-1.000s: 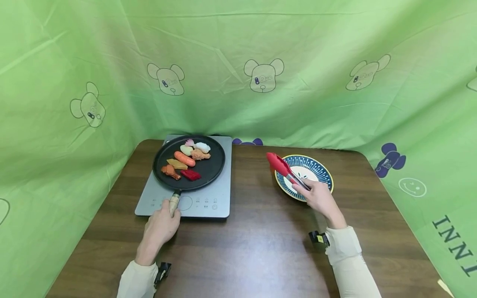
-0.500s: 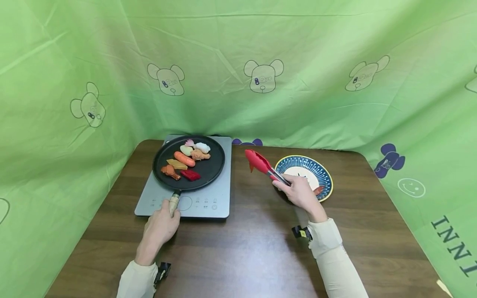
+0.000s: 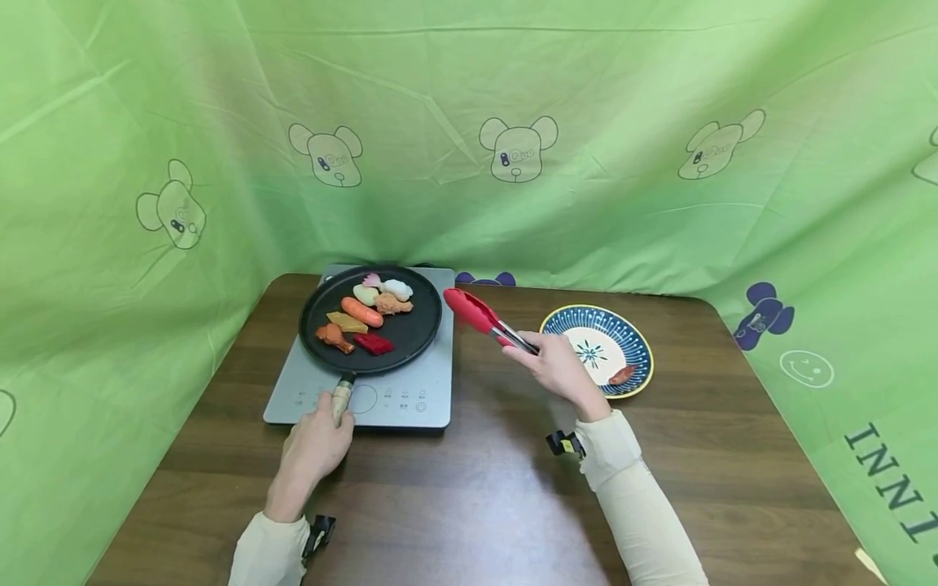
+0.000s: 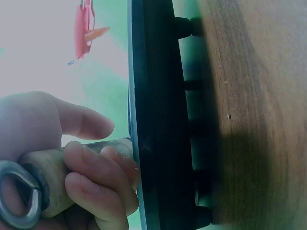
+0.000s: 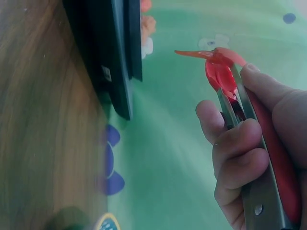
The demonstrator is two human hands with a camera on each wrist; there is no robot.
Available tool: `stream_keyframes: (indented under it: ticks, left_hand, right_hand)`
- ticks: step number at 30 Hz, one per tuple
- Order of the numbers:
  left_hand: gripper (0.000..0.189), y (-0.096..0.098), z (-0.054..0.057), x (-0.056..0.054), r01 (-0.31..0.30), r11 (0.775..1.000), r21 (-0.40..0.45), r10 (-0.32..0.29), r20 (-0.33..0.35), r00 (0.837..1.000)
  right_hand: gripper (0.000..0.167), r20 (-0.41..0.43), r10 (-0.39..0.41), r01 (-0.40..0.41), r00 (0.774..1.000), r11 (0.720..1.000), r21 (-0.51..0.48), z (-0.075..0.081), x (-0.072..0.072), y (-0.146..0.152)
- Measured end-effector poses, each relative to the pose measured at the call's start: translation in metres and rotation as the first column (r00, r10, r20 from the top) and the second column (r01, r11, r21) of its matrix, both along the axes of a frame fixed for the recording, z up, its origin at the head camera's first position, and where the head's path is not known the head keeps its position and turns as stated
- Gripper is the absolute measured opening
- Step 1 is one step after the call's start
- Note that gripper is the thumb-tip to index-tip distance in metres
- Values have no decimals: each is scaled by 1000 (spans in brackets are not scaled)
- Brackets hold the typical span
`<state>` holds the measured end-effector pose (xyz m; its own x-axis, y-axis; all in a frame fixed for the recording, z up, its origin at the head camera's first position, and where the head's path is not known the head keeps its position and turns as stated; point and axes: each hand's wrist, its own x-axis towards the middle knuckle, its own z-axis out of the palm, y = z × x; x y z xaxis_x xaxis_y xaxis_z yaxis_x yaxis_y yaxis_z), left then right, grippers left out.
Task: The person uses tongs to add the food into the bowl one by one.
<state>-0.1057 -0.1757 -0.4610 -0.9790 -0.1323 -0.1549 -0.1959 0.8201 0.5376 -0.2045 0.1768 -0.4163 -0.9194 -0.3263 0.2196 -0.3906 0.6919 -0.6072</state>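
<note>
My left hand (image 3: 315,443) grips the wooden handle (image 4: 53,167) of a flat black frying pan (image 3: 414,346). In the pan lie a sausage (image 3: 362,312), two drumsticks, a red piece (image 3: 374,343) and other toy-like food. My right hand (image 3: 560,366) holds red-tipped metal tongs (image 3: 472,311) around their arms, fingers on one side and thumb on the other. A pointed orange-red piece of food (image 5: 192,54) is pinched in the tongs' tips, which hang in the air just right of the pan; the head view hides this piece.
The pan stands on a silver induction cooktop (image 3: 432,407) at the left of the wooden table (image 3: 469,488). A blue-patterned plate (image 3: 639,346) with a reddish-brown piece (image 3: 622,374) on it lies at the right. A green curtain (image 3: 623,228) surrounds the table.
My right hand has carried the tongs left from over the plate to beside the pan, uncovering the reddish-brown piece on the plate. The left hand stays on the handle.
</note>
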Motion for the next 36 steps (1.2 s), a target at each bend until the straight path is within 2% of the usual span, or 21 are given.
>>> stream_keyframes:
  ticks: [8,15,22,29,36]
  left_hand:
    - [51,-1,-1,-1,7,1000,-13,-7,-3,1000]
    - [54,-1,1,1,5,1000,-19,-5,6,1000]
    - [55,0,3,1,8,1000,-12,-8,14,1000]
    - [55,0,3,1,7,1000,-12,-7,8,1000]
    - [56,1,3,1,5,1000,-11,-5,17,1000]
  right_hand:
    - [21,-23,26,-26,999,999,19,2,-9,-18]
    - [25,-31,75,-74,997,996,57,1,-16,-36]
    - [21,-3,77,-76,997,993,87,3,-21,-52]
    - [20,-30,80,-76,996,990,123,1,-28,-65]
    - [23,22,71,-73,997,988,139,-1,-34,-75]
